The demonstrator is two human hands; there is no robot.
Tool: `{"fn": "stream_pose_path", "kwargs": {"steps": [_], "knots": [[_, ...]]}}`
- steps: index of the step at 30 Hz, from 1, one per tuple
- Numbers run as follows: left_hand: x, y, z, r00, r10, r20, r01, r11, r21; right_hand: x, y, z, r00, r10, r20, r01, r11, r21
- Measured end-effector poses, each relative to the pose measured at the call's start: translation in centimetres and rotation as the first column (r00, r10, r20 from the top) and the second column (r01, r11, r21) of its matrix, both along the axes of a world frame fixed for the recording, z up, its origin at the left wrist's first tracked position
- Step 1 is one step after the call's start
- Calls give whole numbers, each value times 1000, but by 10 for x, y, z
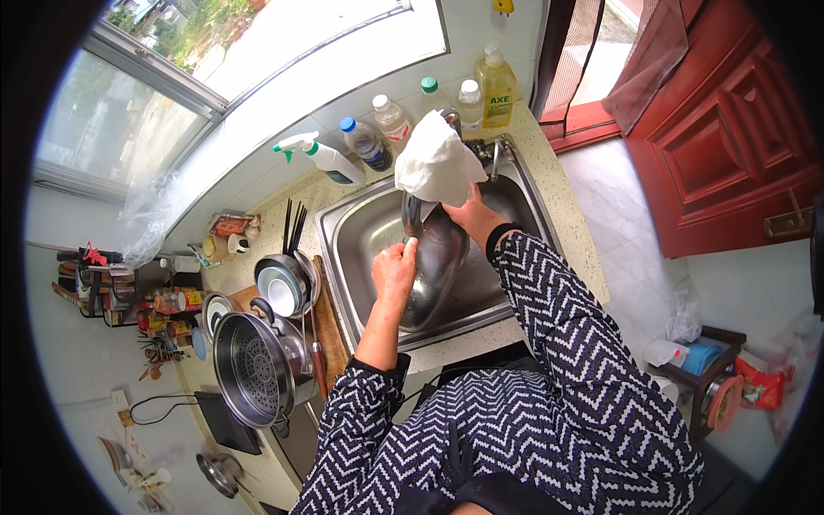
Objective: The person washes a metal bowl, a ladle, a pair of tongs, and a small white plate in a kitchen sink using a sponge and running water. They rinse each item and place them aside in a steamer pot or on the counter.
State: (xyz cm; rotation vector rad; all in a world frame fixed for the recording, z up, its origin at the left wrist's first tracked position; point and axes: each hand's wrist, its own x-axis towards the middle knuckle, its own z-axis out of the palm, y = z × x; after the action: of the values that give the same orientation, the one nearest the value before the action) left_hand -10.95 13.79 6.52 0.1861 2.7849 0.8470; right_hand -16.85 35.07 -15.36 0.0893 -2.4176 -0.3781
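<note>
A dark, shiny metal pan is tilted inside the stainless steel sink. My left hand grips its left side with the thumb up. My right hand holds the pan's far right edge, its fingers partly hidden behind a white cloth. That bunched cloth sits over the upper end of a metal tube, which looks like a tap spout. The tube's lower end is close to my left thumb; whether they touch I cannot tell.
Several bottles stand behind the sink, among them a spray bottle and yellow AXE detergent. A small tap is at the back right corner. On the left are a steamer pot, stacked bowls and a wooden board.
</note>
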Motion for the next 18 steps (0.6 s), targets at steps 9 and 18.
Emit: {"fn": "stream_pose_path", "kwargs": {"steps": [9, 18], "knots": [[-2, 5, 2, 1000, -14, -3, 13, 1000, -18, 2, -4, 7, 899, 164, 407, 86, 844, -530], [-2, 11, 2, 1000, -6, 22, 6, 1000, 3, 10, -11, 20, 967, 152, 206, 55, 662, -747]]}}
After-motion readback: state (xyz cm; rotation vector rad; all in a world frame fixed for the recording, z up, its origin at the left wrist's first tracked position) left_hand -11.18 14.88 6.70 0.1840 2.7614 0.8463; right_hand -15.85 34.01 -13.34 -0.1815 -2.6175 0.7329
